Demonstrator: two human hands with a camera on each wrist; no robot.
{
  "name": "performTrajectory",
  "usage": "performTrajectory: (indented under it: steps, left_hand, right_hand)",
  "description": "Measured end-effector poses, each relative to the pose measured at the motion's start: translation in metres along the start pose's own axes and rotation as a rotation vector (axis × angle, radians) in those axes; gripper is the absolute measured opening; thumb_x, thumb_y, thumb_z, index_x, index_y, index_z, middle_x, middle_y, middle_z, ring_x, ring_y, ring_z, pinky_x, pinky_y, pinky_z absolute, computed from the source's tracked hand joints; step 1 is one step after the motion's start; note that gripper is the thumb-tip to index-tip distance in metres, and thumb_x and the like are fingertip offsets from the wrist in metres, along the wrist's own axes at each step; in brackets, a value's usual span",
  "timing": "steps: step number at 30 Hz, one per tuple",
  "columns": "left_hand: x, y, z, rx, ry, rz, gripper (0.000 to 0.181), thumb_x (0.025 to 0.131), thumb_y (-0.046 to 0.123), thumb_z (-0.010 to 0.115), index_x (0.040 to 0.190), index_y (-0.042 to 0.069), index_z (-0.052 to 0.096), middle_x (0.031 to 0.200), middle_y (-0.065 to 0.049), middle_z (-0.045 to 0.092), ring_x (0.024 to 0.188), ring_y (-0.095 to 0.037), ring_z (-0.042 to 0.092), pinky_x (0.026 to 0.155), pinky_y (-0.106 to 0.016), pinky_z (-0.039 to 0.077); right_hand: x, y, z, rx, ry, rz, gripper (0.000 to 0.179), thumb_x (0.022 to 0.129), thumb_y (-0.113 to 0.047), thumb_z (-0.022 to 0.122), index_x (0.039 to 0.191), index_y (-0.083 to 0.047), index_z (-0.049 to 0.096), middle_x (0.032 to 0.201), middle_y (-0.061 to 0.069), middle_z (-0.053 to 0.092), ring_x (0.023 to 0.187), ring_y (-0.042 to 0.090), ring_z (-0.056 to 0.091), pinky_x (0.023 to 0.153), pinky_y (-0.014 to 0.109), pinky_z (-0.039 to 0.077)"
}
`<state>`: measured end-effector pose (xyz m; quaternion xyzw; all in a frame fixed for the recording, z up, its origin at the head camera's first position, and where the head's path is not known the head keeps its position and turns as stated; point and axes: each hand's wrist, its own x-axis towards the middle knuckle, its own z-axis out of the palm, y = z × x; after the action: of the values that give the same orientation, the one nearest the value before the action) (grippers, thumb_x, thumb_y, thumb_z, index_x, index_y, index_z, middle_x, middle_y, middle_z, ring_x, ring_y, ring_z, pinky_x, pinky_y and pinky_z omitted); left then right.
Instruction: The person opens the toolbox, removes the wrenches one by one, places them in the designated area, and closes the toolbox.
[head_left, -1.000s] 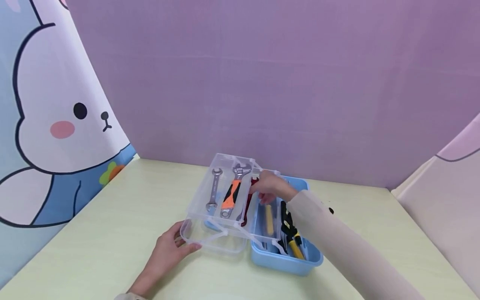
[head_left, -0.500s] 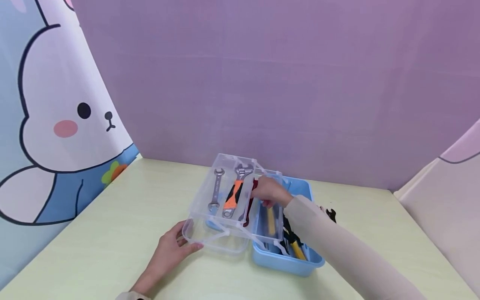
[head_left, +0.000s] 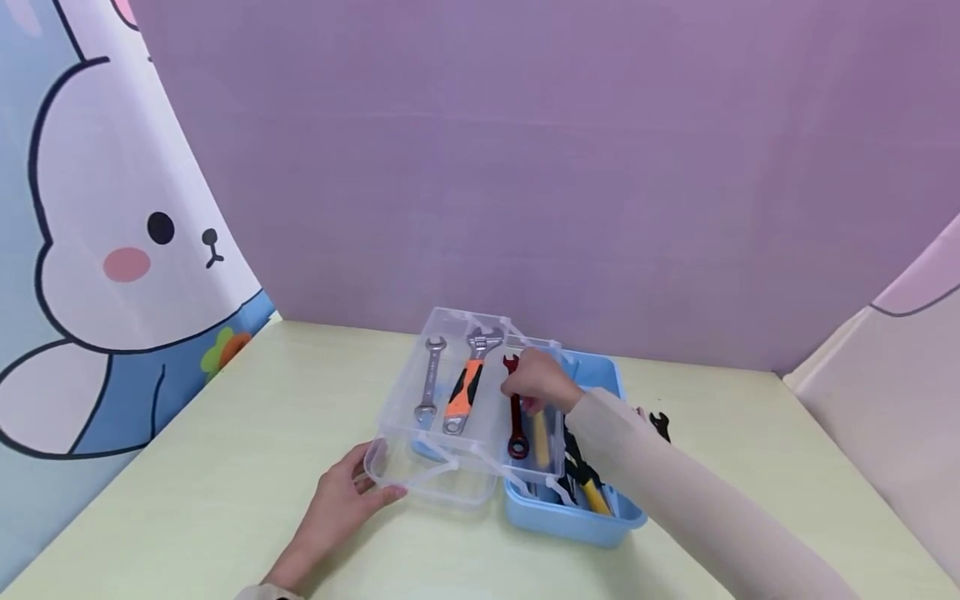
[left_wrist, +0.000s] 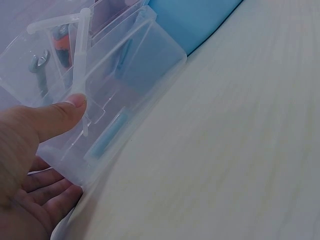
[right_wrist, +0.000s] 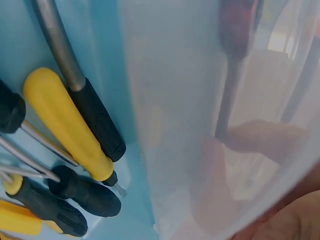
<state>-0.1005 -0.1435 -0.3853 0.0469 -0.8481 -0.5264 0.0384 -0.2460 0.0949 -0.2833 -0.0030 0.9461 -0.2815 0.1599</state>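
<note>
In the head view, my right hand point(head_left: 542, 377) reaches over the clear plastic trays of the blue toolbox point(head_left: 573, 527). Its thumb and fingers pinch a dark red ratchet wrench point(head_left: 517, 429) near the upper part, ring end toward me. Seen through cloudy plastic, the red wrench point(right_wrist: 238, 30) also shows in the right wrist view. My left hand point(head_left: 343, 504) grips the left front corner of the clear lid point(head_left: 457, 497), thumb on top and fingers around the outside. Left of the red wrench, a silver wrench point(head_left: 430, 379) and an orange-handled adjustable wrench point(head_left: 464, 387) lie in the clear tray point(head_left: 401, 400).
Inside the blue box are a yellow-handled screwdriver point(right_wrist: 67, 122), a tool with a black grip point(right_wrist: 100, 117), and pliers point(head_left: 581, 467). Another dark wrench point(head_left: 660, 425) lies on the table right of the box, partly behind the sleeve. A purple backdrop point(head_left: 525, 167) rises behind the table.
The red wrench has shifted right and swung from slanted to nearly straight, its ring end now showing over the right-hand tray. The left hand keeps its place on the lid corner.
</note>
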Motion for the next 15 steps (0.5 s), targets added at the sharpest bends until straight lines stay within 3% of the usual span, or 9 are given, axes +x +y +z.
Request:
performTrajectory:
  steps: [6, 15]
  left_hand:
    - [-0.002, -0.001, 0.002, -0.005, 0.004, 0.005, 0.074, 0.073, 0.019, 0.083, 0.134, -0.004, 0.047, 0.132, -0.032, 0.051, 0.119, -0.041, 0.055, 0.091, -0.035, 0.055]
    - [-0.002, -0.001, 0.001, -0.007, 0.008, 0.001, 0.074, 0.073, 0.022, 0.083, 0.134, -0.002, 0.048, 0.132, -0.03, 0.052, 0.117, -0.04, 0.057, 0.089, -0.033, 0.057]
  right_hand:
    - [0.003, 0.003, 0.0, 0.011, 0.013, 0.009, 0.015, 0.082, -0.014, 0.068, 0.083, -0.004, 0.057, 0.062, 0.005, 0.053, 0.049, 0.017, 0.057, 0.066, 0.036, 0.061]
    - [0.009, 0.015, -0.007, 0.194, -0.053, 0.026, 0.017, 0.081, -0.006, 0.064, 0.095, 0.003, 0.058, 0.087, 0.013, 0.065, 0.062, 0.02, 0.065, 0.063, 0.033, 0.062]
